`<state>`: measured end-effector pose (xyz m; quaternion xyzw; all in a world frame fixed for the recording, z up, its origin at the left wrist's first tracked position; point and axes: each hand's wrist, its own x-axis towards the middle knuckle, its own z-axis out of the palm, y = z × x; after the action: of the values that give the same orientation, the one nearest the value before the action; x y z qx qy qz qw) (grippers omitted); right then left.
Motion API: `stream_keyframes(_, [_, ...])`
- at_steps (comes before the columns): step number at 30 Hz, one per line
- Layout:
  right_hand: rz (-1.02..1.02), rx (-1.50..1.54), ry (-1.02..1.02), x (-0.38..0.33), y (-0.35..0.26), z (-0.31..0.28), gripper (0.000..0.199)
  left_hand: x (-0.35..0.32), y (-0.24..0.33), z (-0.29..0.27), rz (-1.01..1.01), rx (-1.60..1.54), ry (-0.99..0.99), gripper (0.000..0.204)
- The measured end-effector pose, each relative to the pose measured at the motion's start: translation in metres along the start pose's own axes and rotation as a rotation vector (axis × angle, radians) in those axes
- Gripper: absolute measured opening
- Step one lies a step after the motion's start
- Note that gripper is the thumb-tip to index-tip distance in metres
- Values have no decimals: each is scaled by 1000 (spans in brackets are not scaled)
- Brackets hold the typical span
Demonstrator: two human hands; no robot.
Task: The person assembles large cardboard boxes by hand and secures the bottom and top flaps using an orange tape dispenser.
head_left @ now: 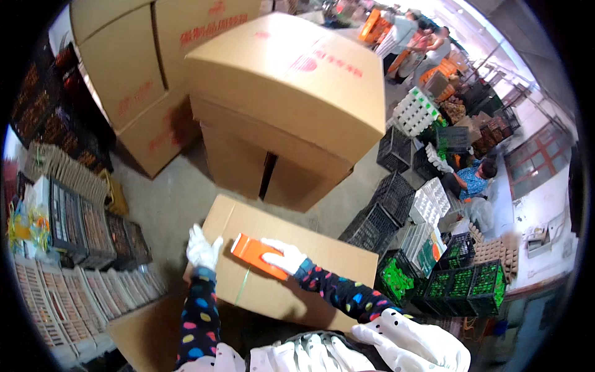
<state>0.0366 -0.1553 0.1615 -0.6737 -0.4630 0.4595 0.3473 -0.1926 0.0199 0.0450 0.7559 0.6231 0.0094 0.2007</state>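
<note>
Head view: closed brown carton (pixel 282 273) at 6 o'clock, just in front of the body, flaps shut and lying flat. Right hand (pixel 282 255) in a white glove, fingers curled over an orange tool (pixel 253 252), most likely a tape dispenser, pressed flat on the carton top near its left end. Left hand (pixel 201 249), also gloved, fingers together and laid against the carton's left edge at about 9 o'clock from the tool, steadying, holding nothing. Thin greenish strap (pixel 243 286) running across the carton top below the tool. No clear tape line visible along the top yet, so sealing judged to be at its start or only partly done; rest of the seam toward 3 o'clock apparently left to cover, though hard to tell at this size. Big stacked cartons (pixel 291 93) at 12 o'clock, already shut. Egg trays (pixel 80 291) in rows at 8 o'clock. Black crates (pixel 384 214) at 3 o'clock, green-filled crates (pixel 458 282) at 4 o'clock. Seated person (pixel 472 180) in blue at 3 o'clock, more people (pixel 418 37) standing at 1 o'clock, well apart.
</note>
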Motion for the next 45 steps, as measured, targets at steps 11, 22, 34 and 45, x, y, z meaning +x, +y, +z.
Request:
stream_keyframes(11, [103,407,135,24,29,41,57,17,-26,-9,39,53,153,101])
stream_keyframes(22, [70,142,58,11,27,34,49,14,4,-27,121,-21,199,96])
stream_keyframes(34, [74,-58,-53,-3,18,41,58,-11,-35,1,56,-82,204,91])
stream_keyframes(45, [92,350,84,28,54,50,41,-129,-48,-50,454,-16,-34,54])
